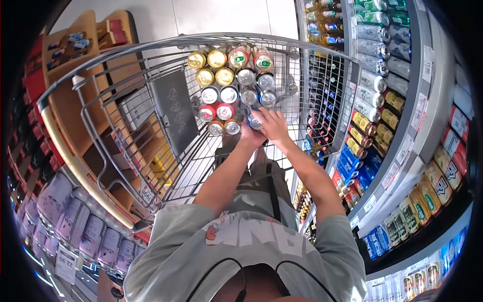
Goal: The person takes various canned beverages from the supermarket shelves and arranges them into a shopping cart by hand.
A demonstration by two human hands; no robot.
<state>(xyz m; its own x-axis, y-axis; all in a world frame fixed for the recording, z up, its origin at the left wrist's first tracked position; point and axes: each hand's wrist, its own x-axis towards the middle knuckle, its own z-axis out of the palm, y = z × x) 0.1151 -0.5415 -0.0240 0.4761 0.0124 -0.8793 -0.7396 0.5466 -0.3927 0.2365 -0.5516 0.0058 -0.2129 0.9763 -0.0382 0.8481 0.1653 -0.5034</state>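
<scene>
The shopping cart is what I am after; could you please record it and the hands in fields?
cart: metal wire, grey panel at picture left
cans inside: tops up, in rows
far end of group: gold-topped cans on the left, green-tabbed cans on the right
left hand: on a silver-topped can at the near end
right hand: on the same can
right of cart: shelved drink cans

A wooden display unit (68,75) stands at the left, with pale purple packs (73,219) in rows near it and a price card (66,262) reading 22.90 among them. On the right, store shelving holds green cans (372,18), white cans (372,79), gold cans (363,122) and blue packs (347,166) beside an edge lined with price labels (428,64). Pale floor tiles (221,15) show at the top.
</scene>
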